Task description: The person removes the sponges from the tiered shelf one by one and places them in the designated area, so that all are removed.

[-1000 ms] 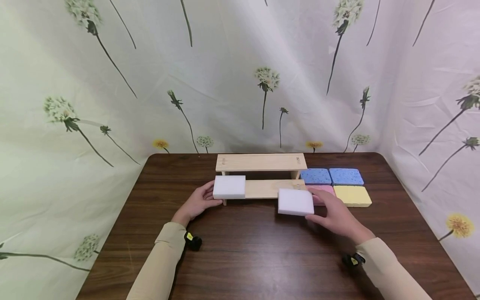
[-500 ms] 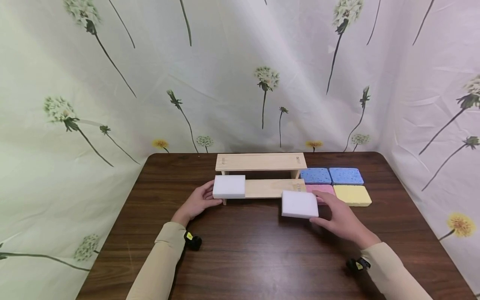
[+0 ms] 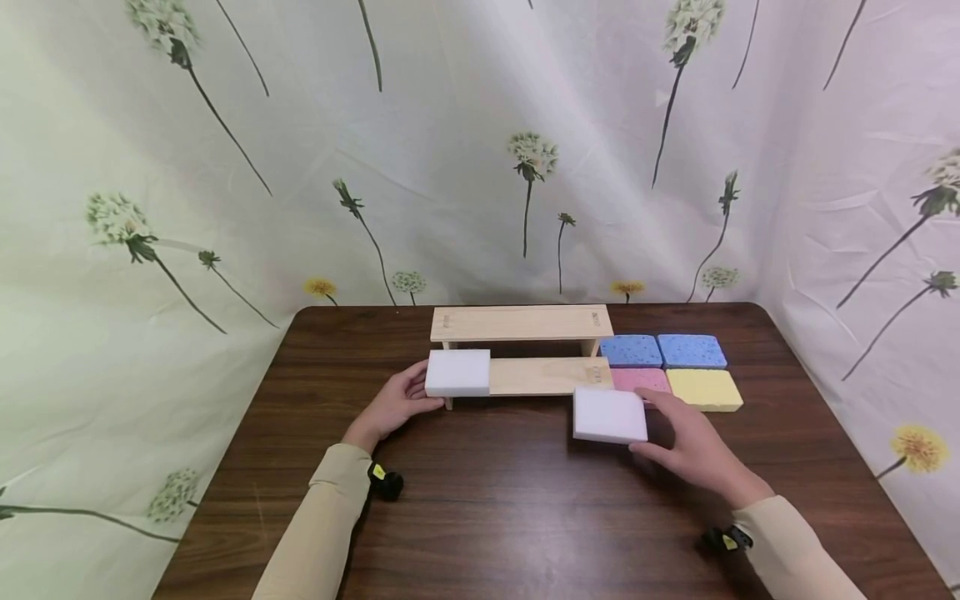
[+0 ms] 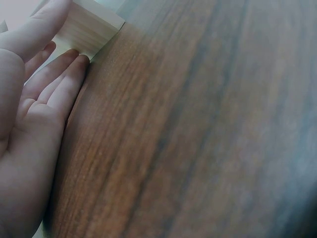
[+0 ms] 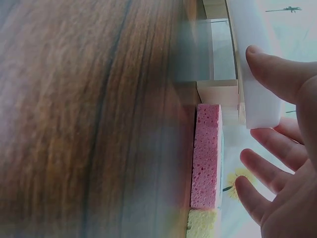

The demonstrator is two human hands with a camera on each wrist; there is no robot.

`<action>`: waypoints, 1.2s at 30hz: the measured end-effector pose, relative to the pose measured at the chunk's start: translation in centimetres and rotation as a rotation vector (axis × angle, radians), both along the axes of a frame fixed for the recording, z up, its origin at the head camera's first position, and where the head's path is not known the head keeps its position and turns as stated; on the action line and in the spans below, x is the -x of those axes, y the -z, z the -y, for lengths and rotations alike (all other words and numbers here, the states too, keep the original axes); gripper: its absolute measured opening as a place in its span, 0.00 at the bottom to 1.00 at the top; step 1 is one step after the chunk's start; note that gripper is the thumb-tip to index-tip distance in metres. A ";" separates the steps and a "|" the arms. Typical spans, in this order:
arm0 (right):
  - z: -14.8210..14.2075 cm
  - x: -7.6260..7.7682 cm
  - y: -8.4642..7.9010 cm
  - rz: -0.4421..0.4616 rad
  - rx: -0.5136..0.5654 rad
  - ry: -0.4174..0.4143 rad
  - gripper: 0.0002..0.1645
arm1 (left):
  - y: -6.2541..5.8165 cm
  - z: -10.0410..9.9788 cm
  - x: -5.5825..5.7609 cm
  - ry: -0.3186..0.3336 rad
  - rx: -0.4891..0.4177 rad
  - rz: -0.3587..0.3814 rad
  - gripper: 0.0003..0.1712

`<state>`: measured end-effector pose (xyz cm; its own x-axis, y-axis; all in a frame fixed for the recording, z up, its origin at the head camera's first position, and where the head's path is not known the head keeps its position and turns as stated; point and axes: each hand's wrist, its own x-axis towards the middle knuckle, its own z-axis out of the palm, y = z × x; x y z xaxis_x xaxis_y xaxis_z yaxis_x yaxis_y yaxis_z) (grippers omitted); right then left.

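Dandelion-printed fabric (image 3: 450, 167) hangs behind a dark wood-grain table (image 3: 480, 517); I place everything by the pale two-tier wooden stand (image 3: 551, 377). Just in front of its right end, above the tabletop, I see the right hand (image 3: 690, 437) holding a plain white, rectangular foam sponge (image 3: 610, 415): thumb and index finger pinch it, the remaining fingers spread apart. A matching white sponge (image 3: 458, 372) lies flat on the left end of the stand's lower tier. Beside that end is the left hand (image 3: 393, 404), thumb apart from the fingers; the block hides some fingertips, so I cannot tell whether they pinch anything. Right of the stand lie two blue sponges (image 3: 631, 351), a yellow sponge (image 3: 705, 390) and a pink sponge (image 3: 640, 380), the last partly covered on my head feed. My right wrist camera cuts off the held sponge at the top; my left one shows mostly blurred tabletop.
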<state>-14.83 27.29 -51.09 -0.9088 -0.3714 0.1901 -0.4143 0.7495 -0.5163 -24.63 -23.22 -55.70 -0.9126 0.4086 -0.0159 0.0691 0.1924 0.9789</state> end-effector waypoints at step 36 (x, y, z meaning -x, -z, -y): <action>-2.1 -2.1 1.3 0.019 -0.066 0.039 0.49 | -0.1 0.0 -0.2 0.002 -0.014 0.008 0.51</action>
<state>-12.78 29.38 -52.35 -0.9261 -0.3467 0.1488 -0.3746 0.7977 -0.4726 -24.45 -23.25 -55.56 -0.9116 0.4107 -0.0173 0.0617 0.1782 0.9820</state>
